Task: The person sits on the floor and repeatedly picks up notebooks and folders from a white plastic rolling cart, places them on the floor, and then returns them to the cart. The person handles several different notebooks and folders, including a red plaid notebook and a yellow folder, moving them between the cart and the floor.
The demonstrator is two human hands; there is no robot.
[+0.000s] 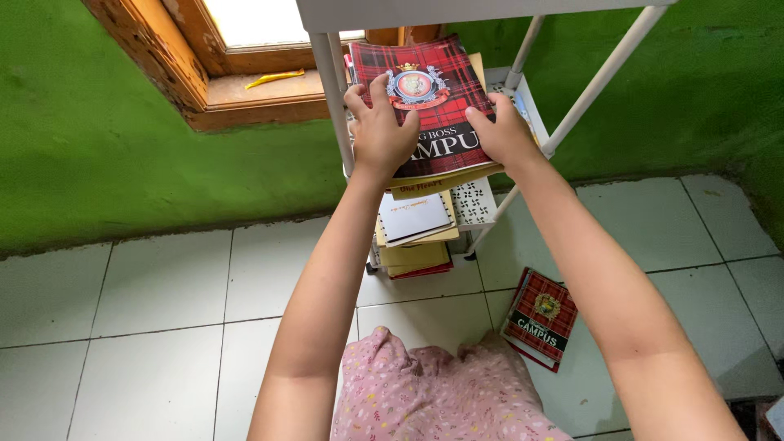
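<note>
At twelve o'clock in the view, on a shelf of the white metal rack [327,73], lies a red tartan-covered notebook with a crest on its cover [433,90], topping a small pile of yellowish books. The left hand [380,131] rests flat on the notebook's left half, fingers spread wide across the cover with the thumb toward its middle. The right hand [502,131] grips the notebook's right edge at about one o'clock, fingers curled close around the side. One shelf lower, at the centre, sits a stack of beige and yellow books with a white-covered one on top [412,220]. On the white tiled floor [163,310], at four o'clock, a second red tartan notebook [541,318] lies flat, well apart from both hands. Pink floral fabric [433,392] shows at six o'clock, and a wooden window frame [204,82] sits at eleven in the green wall [98,147].
</note>
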